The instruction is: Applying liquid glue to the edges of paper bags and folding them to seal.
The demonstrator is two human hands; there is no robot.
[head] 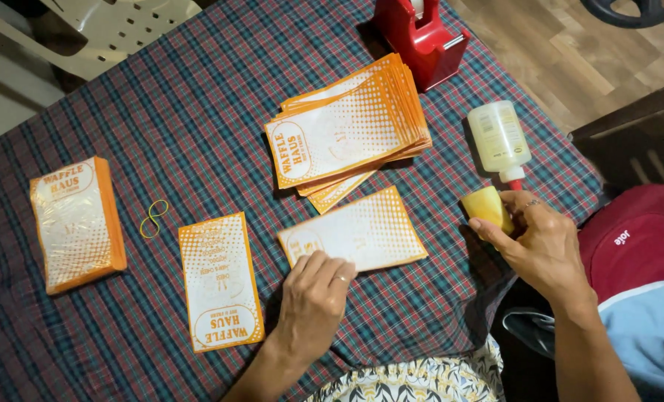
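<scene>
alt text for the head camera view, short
A person's left hand presses a single orange-and-white paper bag flat on a plaid tablecloth, while the right hand holds a yellow cap beside a glue bottle.

We see bare plaid cloth [198, 112] open at centre-left | fanned stack of orange-and-white paper bags [350, 130] blocks the middle | red tape dispenser [423, 41] and pale plastic glue bottle [499, 138] crowd the right edge | yellow rubber band [153, 218] lies low.

We are seeing warm, even indoor light falling from above, casting short soft shadows, glare shining on the wrapped stack [77, 223] at left; focus is staying sharp.
</scene>
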